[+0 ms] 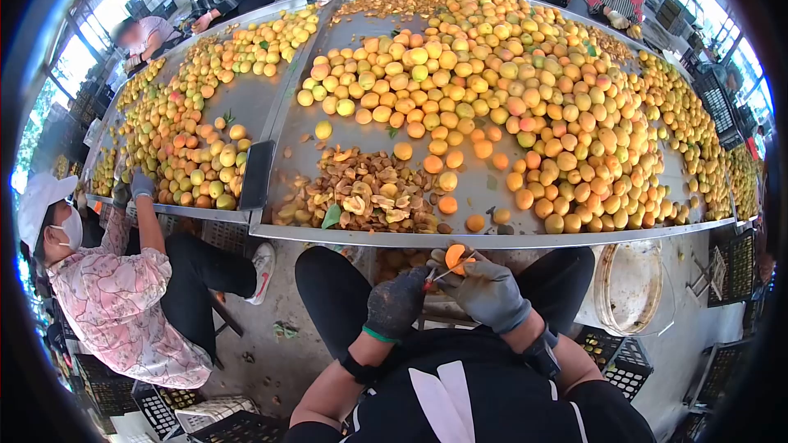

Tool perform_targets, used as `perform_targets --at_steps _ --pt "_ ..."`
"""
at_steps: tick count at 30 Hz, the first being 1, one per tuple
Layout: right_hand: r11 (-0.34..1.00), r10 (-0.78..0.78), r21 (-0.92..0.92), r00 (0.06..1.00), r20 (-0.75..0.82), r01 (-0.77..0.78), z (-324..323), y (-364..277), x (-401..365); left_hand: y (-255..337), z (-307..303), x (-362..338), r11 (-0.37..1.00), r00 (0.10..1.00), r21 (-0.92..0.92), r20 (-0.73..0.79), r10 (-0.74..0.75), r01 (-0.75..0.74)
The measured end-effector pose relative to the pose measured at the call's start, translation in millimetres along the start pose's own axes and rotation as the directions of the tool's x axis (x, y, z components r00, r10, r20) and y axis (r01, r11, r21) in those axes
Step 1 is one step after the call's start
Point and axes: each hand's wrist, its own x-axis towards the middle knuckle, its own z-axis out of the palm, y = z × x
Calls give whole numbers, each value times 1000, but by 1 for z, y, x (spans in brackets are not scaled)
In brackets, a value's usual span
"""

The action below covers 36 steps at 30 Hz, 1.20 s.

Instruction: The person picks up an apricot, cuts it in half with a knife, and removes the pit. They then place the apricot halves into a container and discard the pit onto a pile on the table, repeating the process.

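Observation:
My left hand [396,305], in a dark glove with a green cuff, is closed around a small red-handled knife [428,283]. Its thin metal end points toward my right hand [490,294], which wears a grey glove. Between the right fingers is a cut apricot [455,257], its bright orange flesh facing up. Both hands are close together above my lap, just below the table's front rim. Beyond them on the metal table [492,239] lies a heap of brownish apricot pits and scraps [369,193], with a large pile of whole apricots [566,127] behind and to the right.
A black phone-like slab [258,174] rests on the table divider. To my left a seated person in a pink patterned shirt [123,312] works with gloved hands. A white bucket [628,287] stands at my right. Crates [616,357] are on the floor; several people sit across the table.

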Motion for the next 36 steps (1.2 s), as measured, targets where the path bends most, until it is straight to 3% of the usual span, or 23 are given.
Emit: perform_targets --at_steps 3,8,15,17,24,27,29,33,35,36 --pt "1000 14 -22 1000 -9 -14 -4 -6 -5 7 7 3 1000 998 15 -61 23 -22" --pt "997 36 74 995 -91 -29 4 -1 -11 11 9 2 996 999 81 -17 44 -42" --pt "990 1 140 998 -68 9 1 6 -12 11 15 1 996 999 88 -36 31 -28" --pt "995 -62 80 996 -60 66 2 8 -10 10 16 2 992 997 120 63 -36 28" --pt "987 -44 152 999 -23 47 -19 10 -3 9 16 2 994 997 109 75 -29 21" --pt "979 -13 203 998 -65 26 -26 10 -3 6 14 1 993 979 103 188 -82 64" --pt "985 -37 159 984 -175 66 -42 13 -1 -6 17 -4 993 941 87 321 -104 80" --pt "997 -18 75 992 -125 27 -96 27 -5 -16 4 -12 995 957 -16 276 -88 96" --pt "998 -33 45 967 -253 45 -129 33 -8 -15 -9 -7 962 909 -50 342 -238 270" --pt "998 -34 43 967 -253 47 -130 26 -12 -16 -12 -5 962 910 -51 341 -236 269"
